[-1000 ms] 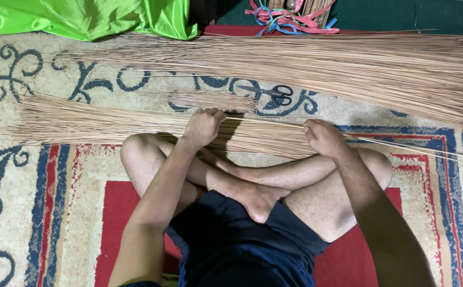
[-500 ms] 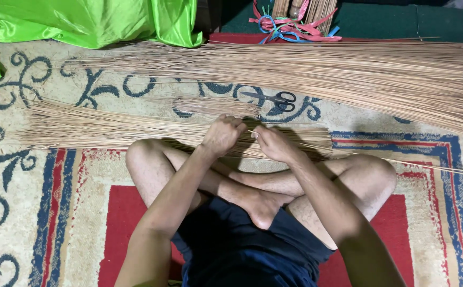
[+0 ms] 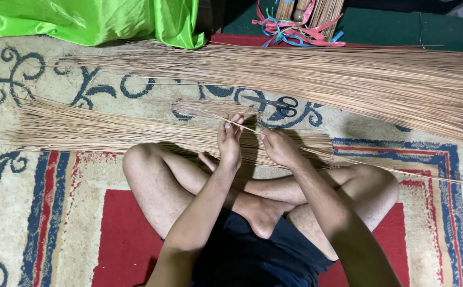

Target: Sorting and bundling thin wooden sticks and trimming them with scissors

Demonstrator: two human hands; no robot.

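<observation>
item: my left hand (image 3: pixel 229 142) pinching 1 thin stick (image 3: pixel 245 127), right hand (image 3: pixel 279 149) closed on the near bundle (image 3: pixel 136 135) before my knees; far pile (image 3: pixel 348 79) untouched, scissors (image 3: pixel 280 104) idle, so sorting looks barely begun.

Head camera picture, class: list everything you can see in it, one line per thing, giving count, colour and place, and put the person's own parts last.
Near bundle of thin sticks: one, tan, on the carpet in front of the knees.
Far pile of thin sticks: one, tan, across the carpet beyond it.
Scissors: one pair, dark, between the two stick heaps.
Cloth: one, bright green, top left.
Ribbon strips: a tangle, pink and blue, top centre.
Carpet: one, cream, blue and red, under everything.
Shorts: dark, on the seated person.
Left hand: fingers pinch a single stick.
Right hand: on the near bundle.
</observation>
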